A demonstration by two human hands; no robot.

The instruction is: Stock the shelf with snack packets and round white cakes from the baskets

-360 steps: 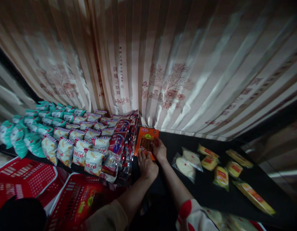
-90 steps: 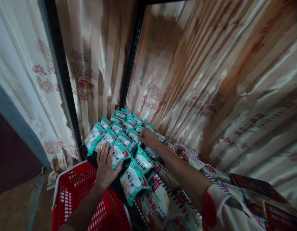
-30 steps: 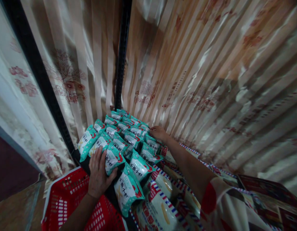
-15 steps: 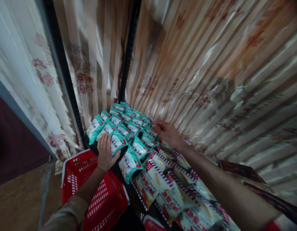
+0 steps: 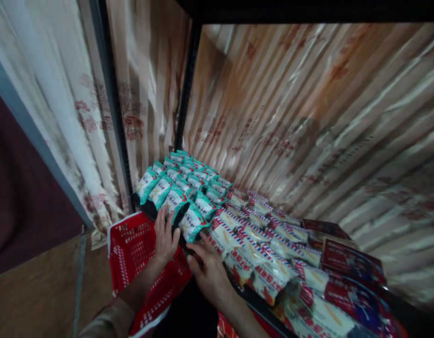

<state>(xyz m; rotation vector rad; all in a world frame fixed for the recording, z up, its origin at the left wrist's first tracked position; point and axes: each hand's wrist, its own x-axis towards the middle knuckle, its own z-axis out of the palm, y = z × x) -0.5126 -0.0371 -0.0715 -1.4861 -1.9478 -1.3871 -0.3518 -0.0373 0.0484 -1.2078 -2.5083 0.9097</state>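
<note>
Small teal and white snack packets (image 5: 174,201) stand in rows at the corner of a dark shelf. My left hand (image 5: 165,239) has its fingers spread against the lower front of one front-row packet and grips nothing. By the lower right corner of another front-row packet (image 5: 193,221) is my right hand (image 5: 209,270), thumb and fingers apart, with nothing visible held. Whether its fingertips touch that packet or the shelf edge, I cannot tell. A red plastic basket (image 5: 127,244) with a pale rim sits below the shelf edge, partly behind my left forearm.
Larger white packets with striped edges (image 5: 239,260) fill the shelf to the right, with dark red packages (image 5: 352,260) beyond. Pleated printed curtains (image 5: 290,122) hang behind and at the left. Dark metal posts (image 5: 188,84) rise at the corners. Brown floor (image 5: 37,300) shows lower left.
My right hand has come back from the rear of the teal packets to the front edge. My left hand has slid slightly right and down. The front teal packets sit straighter in line.
</note>
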